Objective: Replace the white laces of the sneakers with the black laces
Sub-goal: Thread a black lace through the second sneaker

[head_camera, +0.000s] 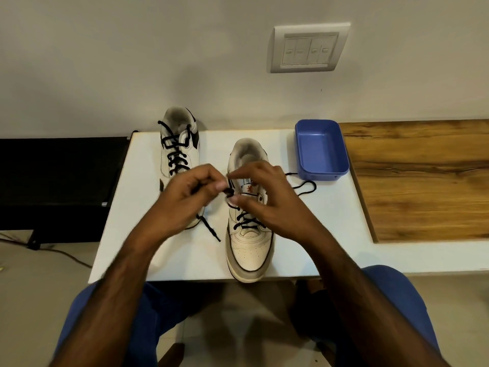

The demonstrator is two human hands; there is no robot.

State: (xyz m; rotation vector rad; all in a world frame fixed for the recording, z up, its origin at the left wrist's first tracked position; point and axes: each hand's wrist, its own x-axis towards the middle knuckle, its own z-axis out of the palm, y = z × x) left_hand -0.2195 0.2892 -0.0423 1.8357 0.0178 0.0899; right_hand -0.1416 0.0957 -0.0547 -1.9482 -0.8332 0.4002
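Note:
Two white sneakers stand on a white table [185, 258]. The left sneaker [180, 144] sits farther back and carries a black lace through its eyelets. The right sneaker [248, 250] is nearer, toe toward me, with a black lace [244, 221] threaded through its lower eyelets. My left hand [185, 200] pinches one end of that lace beside the shoe's upper eyelets. My right hand [267, 197] pinches the lace at the same spot, over the tongue. A loose stretch of black lace [307, 188] trails right of the shoe, and another end [211, 230] lies between the shoes.
A blue plastic tub [321, 152] stands at the table's back right corner. A wooden board [423, 178] lies to the right. A black panel [53, 181] sits left of the table, with a wall switch plate [308, 47] above. My blue-clad knees are under the front edge.

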